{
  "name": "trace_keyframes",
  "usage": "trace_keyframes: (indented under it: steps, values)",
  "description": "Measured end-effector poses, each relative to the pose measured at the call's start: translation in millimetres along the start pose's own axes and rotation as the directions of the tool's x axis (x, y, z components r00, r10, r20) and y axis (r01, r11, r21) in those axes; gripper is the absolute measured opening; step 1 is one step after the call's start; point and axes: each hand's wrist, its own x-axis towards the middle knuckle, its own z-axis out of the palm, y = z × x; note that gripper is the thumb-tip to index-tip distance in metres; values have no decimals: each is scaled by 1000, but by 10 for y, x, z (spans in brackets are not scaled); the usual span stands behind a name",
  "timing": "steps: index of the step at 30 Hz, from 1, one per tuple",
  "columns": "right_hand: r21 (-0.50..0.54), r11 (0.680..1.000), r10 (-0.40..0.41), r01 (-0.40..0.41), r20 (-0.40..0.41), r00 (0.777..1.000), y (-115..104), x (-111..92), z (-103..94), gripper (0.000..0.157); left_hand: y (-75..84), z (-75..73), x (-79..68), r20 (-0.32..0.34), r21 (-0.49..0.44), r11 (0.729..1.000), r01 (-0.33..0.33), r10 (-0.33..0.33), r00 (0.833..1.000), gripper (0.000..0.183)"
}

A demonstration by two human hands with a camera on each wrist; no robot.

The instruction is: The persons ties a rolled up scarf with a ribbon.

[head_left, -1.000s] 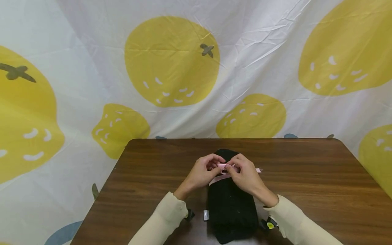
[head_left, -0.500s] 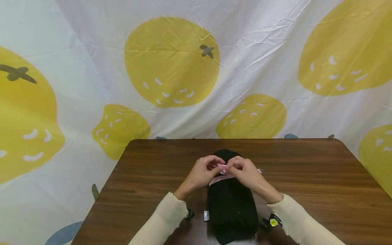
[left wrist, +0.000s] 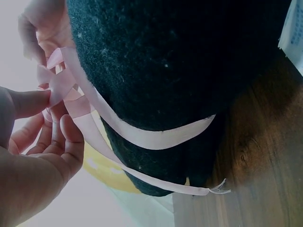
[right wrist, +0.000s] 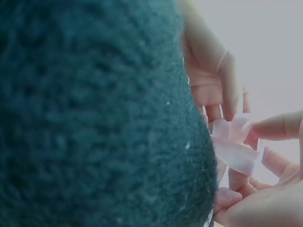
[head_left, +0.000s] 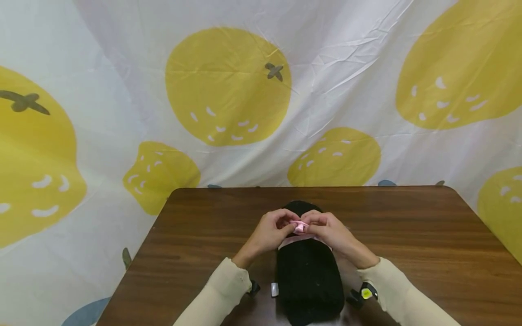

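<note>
A pink satin ribbon [head_left: 301, 227] runs round a folded or rolled black fuzzy cloth bundle [head_left: 311, 276] on the table. Over the bundle's far part, my left hand [head_left: 270, 231] pinches the ribbon between thumb and fingers. Opposite it, my right hand [head_left: 333, 233] pinches the same crossed, looped part. The left wrist view shows the ribbon band [left wrist: 156, 139] lying across the black cloth and a loose tail [left wrist: 184, 189] with a frayed end. In the right wrist view the folded ribbon [right wrist: 236, 156] sits between both hands; the cloth hides part of it.
The brown wooden table [head_left: 220, 217] reaches back to a white curtain [head_left: 134, 99] printed with yellow lemons. A pale tag [head_left: 275, 290] sticks out from the bundle's left side. Dark wrist-worn devices [head_left: 367, 292] sit by the sleeves.
The ribbon loop between my fingers has changed shape and bunched closer. My right hand has shifted slightly right and down. The ribbon tail beyond it has almost dropped from sight in the head view.
</note>
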Motion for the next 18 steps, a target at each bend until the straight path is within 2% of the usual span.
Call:
trace_keyframes:
  steps: [5, 12, 18]
  values:
    - [5, 1000, 8, -8, 1, 1000, 12, 8, -4, 28, -26, -19, 4, 10, -8, 1000, -13, 13, 1000, 14]
    - [-84, 996, -9, 6, -38, 999, 67, 40, 0, 23, -26, -46, 6, 29, -8, 1000, -14, 14, 999, 13]
    - [-76, 997, -7, 3, -42, 999, 85, 46, 5, 23, -25, -42, 8, 29, -16, 1000, -9, 10, 1000, 13]
